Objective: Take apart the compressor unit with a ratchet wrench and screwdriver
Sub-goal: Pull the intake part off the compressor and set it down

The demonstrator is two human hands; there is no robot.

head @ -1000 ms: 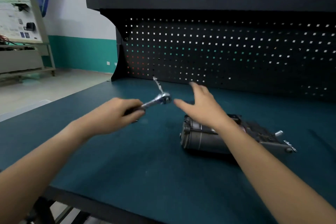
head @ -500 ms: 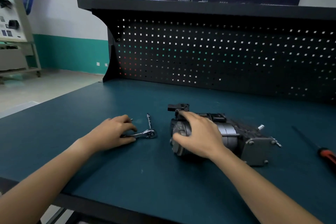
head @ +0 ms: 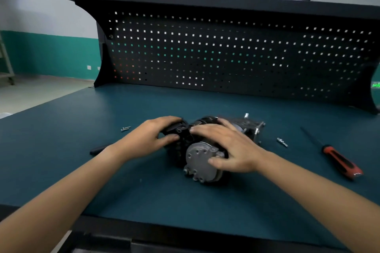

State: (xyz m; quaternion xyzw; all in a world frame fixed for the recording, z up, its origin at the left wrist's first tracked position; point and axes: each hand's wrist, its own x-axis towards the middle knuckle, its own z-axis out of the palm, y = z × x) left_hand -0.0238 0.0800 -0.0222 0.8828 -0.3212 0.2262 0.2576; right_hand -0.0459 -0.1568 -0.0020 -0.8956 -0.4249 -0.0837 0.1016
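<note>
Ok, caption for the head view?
Left hand and right hand hold the compressor unit on the workbench, screwdriver lying beside.

A head-worn wide-angle camera looks forward and down over the workbench (head: pixel 123 191) toward its pegboard (head: pixel 226 57). It sits close above the left hand (head: pixel 150 137) and right hand (head: pixel 230 146), which are on the compressor unit (head: pixel 197 156).
</note>
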